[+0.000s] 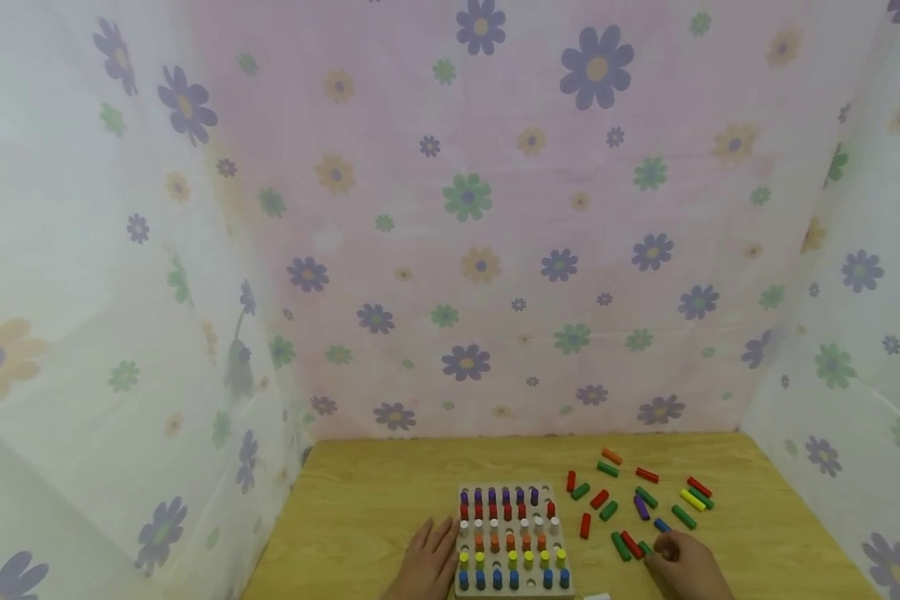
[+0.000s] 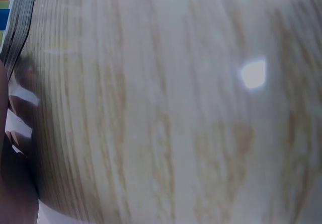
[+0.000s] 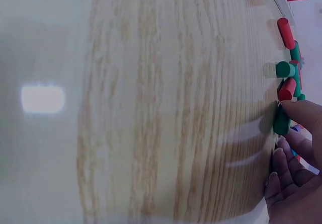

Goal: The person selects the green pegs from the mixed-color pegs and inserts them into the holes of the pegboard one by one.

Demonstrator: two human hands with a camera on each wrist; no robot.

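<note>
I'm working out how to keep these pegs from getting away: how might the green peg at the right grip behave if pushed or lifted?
The green peg would probably roll sideways if pushed, given its round sides and the flat table. Its straight outline suggests it's stiff. It's likely light, being small beside the right grip.

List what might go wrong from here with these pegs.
The right hand pinches a green peg close beside a red peg; lifting it might nudge the red one and set it rolling.
The left hand lies only along the left edge of the pegboard, so a bump toward the right could perhaps shift the board.
</note>
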